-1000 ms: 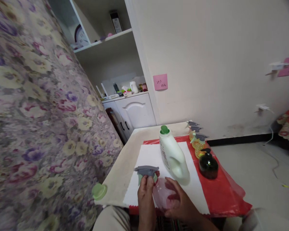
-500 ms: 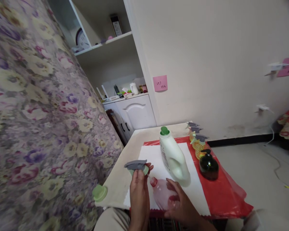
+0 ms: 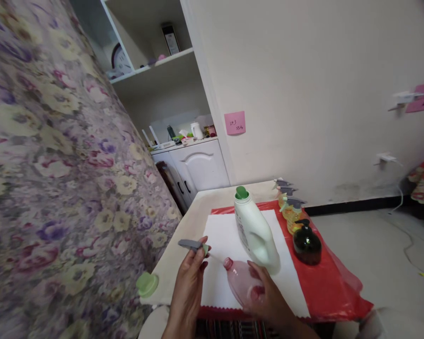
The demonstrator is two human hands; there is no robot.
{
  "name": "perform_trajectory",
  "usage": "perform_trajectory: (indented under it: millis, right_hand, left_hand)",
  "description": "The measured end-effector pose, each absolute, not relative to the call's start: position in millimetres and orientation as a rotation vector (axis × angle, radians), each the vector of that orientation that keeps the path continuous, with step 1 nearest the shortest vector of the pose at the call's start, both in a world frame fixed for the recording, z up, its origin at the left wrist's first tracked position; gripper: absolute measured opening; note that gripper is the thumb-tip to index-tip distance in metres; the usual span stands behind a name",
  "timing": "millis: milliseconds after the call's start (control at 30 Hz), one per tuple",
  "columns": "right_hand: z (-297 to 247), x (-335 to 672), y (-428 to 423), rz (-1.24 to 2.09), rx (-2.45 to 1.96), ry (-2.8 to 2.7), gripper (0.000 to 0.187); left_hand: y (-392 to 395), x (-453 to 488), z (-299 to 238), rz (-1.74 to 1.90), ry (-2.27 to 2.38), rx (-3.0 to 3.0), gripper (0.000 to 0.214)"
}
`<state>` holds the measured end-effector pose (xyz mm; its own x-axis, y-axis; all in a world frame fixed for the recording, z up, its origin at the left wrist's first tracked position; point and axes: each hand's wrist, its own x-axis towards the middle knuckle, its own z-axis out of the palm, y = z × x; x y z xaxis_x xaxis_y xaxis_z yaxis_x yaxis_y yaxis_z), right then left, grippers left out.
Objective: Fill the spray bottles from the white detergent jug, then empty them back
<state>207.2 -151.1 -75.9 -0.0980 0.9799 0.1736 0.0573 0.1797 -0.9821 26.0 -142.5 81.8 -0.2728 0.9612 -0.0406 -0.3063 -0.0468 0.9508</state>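
My left hand (image 3: 190,275) is closed round a grey and pale green spray nozzle (image 3: 194,245). From the nozzle a thin clear tube (image 3: 216,258) runs toward the mouth of a pink see-through bottle (image 3: 238,278); whether its tip is inside the neck I cannot tell. The bottle leans, its neck pointing up and left, and my right hand (image 3: 266,294) grips its body from the right. Just behind it stands a large pale green jug (image 3: 256,230) with a green spout and no cap on its top.
A light green cap (image 3: 147,284) lies at the table's left edge. Along the right side, on red plastic sheeting (image 3: 321,287), stand a dark pump bottle (image 3: 306,244) and several yellow spray bottles (image 3: 292,219). White paper (image 3: 215,282) lies under the jug. A floral curtain (image 3: 67,188) hangs at left.
My left hand has moved left and down with the spray nozzle, drawing it away from the bottle and tilting it, so more tube shows. The pink bottle leans more, held by my right hand.
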Motion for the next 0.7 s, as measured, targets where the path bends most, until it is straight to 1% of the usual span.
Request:
perform_trajectory:
  millis: [167,433,700]
  right_hand:
    - [-77.5,207.2,-150.1,1.097,-1.084,-1.421,0.088]
    - [-84.5,202.6,-147.6,1.166,-1.139,-1.377,0.089]
    - [-98.7,198.5,-143.9,1.082,-1.208,-1.357,0.082]
  left_hand:
    - [-140.7,11.3,80.8,1.525,1.163,0.865,0.049]
    - [-145.2,-10.3,80.0,1.497,1.061,0.866,0.040]
    - [-142.8,-36.2,70.9,1.630,1.005,0.853,0.037]
